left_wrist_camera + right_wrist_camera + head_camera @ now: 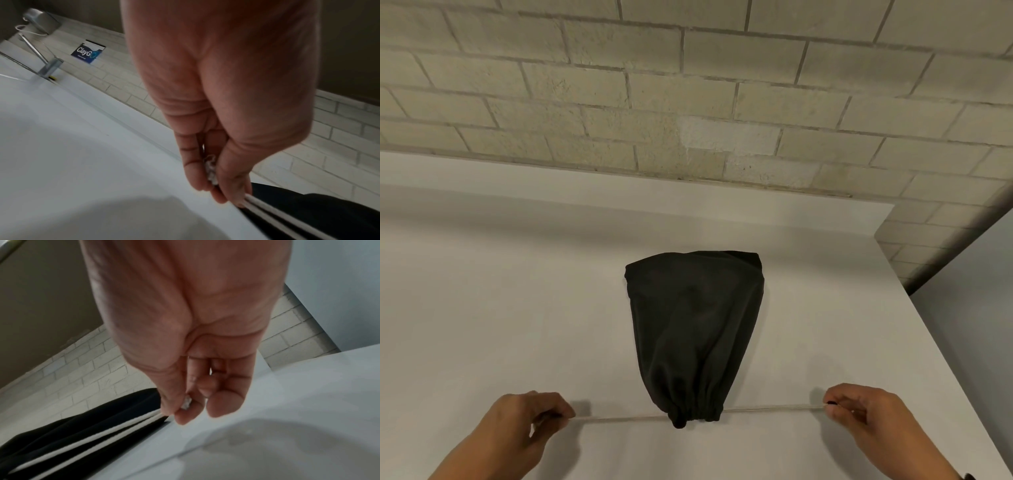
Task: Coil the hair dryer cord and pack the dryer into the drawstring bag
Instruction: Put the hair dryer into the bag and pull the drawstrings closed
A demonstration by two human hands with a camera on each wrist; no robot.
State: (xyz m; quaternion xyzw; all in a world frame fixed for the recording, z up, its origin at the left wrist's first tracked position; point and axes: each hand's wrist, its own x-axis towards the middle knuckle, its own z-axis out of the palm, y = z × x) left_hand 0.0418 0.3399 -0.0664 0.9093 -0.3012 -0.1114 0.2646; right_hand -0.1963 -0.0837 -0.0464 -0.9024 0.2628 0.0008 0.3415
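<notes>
A black drawstring bag (695,329) lies bulging on the white counter (517,308), its gathered mouth (695,413) toward me and cinched tight. The hair dryer and its cord are hidden, presumably inside. A pale drawstring (619,418) runs taut left and right from the mouth. My left hand (551,416) pinches the left end of the string (211,172) between thumb and fingers. My right hand (840,406) pinches the right end (186,403) the same way. The doubled cord (92,434) crosses the black fabric (61,426) in the right wrist view, and likewise the cord (277,214) in the left wrist view.
A brick-tiled wall (688,102) backs the counter. The counter's right edge (945,359) drops off beside a grey wall. In the left wrist view a chrome tap (45,65), a wall dispenser (41,21) and a blue sign (87,52) stand far to the left.
</notes>
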